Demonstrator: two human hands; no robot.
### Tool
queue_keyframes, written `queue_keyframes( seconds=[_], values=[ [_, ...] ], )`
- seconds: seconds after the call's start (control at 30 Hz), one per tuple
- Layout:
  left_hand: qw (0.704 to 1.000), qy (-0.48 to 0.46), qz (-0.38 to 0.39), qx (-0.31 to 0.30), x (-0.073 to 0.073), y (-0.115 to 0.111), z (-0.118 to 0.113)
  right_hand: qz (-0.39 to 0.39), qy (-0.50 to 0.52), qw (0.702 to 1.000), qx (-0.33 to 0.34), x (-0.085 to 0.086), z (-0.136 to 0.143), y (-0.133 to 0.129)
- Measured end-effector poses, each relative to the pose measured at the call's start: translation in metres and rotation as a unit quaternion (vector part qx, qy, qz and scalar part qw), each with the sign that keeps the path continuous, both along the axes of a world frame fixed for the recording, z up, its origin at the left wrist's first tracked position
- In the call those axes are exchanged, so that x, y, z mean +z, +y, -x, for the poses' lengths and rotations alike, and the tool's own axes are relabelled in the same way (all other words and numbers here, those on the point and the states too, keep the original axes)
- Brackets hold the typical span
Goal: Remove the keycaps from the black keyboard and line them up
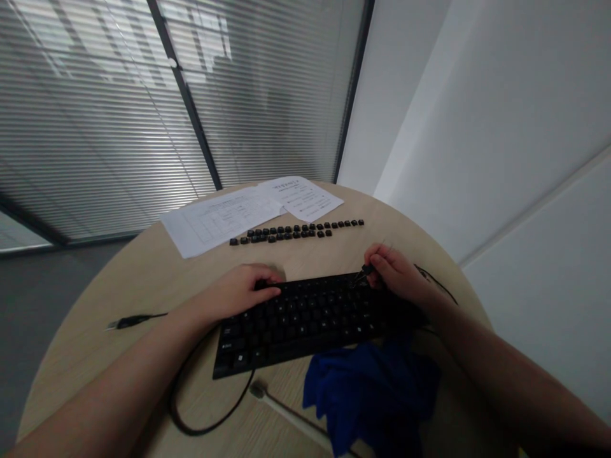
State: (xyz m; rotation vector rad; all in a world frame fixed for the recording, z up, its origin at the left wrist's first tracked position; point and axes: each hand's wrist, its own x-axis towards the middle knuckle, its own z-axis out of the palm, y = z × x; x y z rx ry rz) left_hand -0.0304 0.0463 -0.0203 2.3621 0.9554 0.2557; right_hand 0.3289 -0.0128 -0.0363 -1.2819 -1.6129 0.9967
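A black keyboard (310,318) lies slightly askew in the middle of a round tabletop (143,280), its front edge close to the person. The left hand (238,292) rests on the keyboard's upper left corner, fingers together and curled over the back edge. The right hand (396,273) sits at the upper right part, fingers pinched on a small dark tool (363,275) whose tip touches the top row of keys. A blue cloth (372,394) is bunched against the keyboard's front right edge, near the tabletop's rim. The cable (200,413) loops off the left front corner, and its plug (131,321) lies well apart to the left. Beyond the keyboard, a row of loose keycaps (296,231) runs across the tabletop, just in front of two paper sheets (224,219) at the far edge. Bare wood shows between keycaps and keyboard, and at the left.
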Motion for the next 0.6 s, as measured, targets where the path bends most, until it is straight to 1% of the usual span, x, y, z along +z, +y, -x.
queue_keyframes(
  seconds=[0.17, 0.27, 0.43, 0.6],
  values=[
    [1.000, 0.005, -0.002, 0.001, -0.001, 0.001, 0.000, -0.022, -0.059, 0.998, 0.010, -0.001, 0.004, -0.004],
    [1.000, 0.005, -0.004, 0.001, -0.001, 0.002, 0.000, -0.033, -0.077, 0.996, 0.015, -0.002, 0.007, -0.008],
    [1.000, -0.008, -0.008, 0.000, -0.001, 0.001, -0.001, -0.026, -0.072, 0.997, 0.005, -0.004, 0.014, -0.010],
    [1.000, -0.007, -0.006, -0.003, -0.002, 0.002, 0.000, -0.009, -0.060, 0.998, -0.014, -0.003, 0.019, -0.008]
  ],
)
